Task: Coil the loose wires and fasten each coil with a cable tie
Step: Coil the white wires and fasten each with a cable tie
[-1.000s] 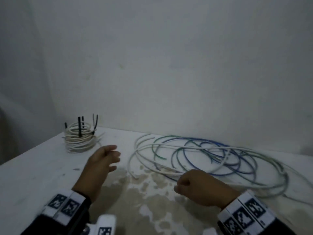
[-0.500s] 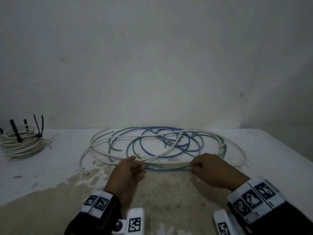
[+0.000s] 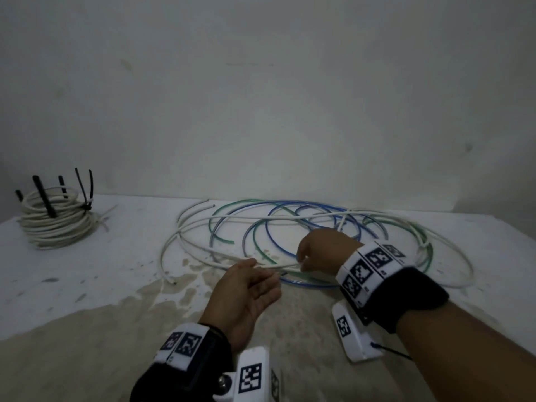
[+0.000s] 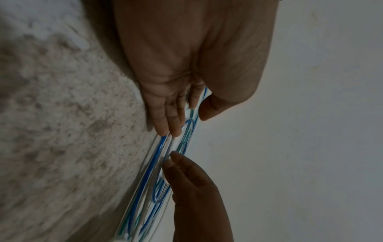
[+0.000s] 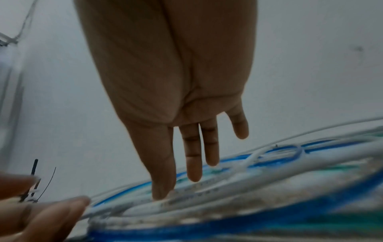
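Loose white, blue and green wires (image 3: 310, 284) lie in wide tangled loops on the table (image 3: 87, 285). My left hand (image 3: 269, 278) reaches their near edge palm up with straight fingers. In the left wrist view the strands (image 4: 165, 147) run between its thumb and fingers (image 4: 170, 124), unclenched. My right hand (image 3: 301, 261) comes from the right. Its fingers are straight, and its thumb (image 5: 161, 191) touches a white wire (image 5: 196, 193). A finished white coil (image 3: 56, 224) with black cable ties (image 3: 43, 204) sits far left.
A plain wall rises just behind the table. The right table edge (image 3: 499, 227) runs past the outer wire loops. A brownish stain (image 3: 174, 309) covers the near middle of the surface. White tie tails (image 3: 107, 216) stick out beside the coil.
The view swung right, from the coil to the tangle. My left hand travelled from near the coil to the wires' near edge, and my right hand opened onto a white wire.
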Demonstrator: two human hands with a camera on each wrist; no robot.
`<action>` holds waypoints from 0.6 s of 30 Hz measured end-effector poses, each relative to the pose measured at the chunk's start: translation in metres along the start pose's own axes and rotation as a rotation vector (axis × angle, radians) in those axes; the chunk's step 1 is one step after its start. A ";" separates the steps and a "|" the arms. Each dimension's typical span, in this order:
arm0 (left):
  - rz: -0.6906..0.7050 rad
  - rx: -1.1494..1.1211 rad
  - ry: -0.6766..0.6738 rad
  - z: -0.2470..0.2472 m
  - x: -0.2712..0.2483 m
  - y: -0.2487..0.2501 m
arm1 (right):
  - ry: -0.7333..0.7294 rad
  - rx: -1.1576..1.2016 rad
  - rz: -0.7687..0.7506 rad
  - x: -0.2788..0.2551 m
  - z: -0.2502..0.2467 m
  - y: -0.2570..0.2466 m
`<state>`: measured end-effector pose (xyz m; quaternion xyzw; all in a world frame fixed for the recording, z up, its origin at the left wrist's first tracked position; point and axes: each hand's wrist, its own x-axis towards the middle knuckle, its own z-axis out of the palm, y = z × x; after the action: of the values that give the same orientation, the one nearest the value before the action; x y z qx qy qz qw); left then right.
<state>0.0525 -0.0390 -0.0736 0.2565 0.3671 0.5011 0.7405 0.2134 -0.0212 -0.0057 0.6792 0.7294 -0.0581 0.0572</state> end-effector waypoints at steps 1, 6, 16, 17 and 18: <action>-0.001 0.005 -0.002 0.000 0.000 0.000 | 0.004 -0.014 0.000 0.001 0.000 0.000; 0.008 0.024 0.007 0.003 -0.002 0.000 | -0.082 -0.087 -0.005 -0.002 0.003 0.003; 0.331 0.510 -0.014 0.004 -0.014 0.005 | 0.376 0.177 -0.213 -0.027 -0.050 0.019; 0.446 0.671 0.045 0.000 -0.013 0.010 | 0.423 0.175 -0.248 -0.033 -0.059 0.019; 0.559 0.820 0.112 -0.004 -0.011 0.016 | 0.452 0.166 -0.270 -0.039 -0.067 0.019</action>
<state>0.0374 -0.0433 -0.0609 0.5878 0.4906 0.5077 0.3950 0.2346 -0.0470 0.0666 0.5740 0.8003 0.0282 -0.1709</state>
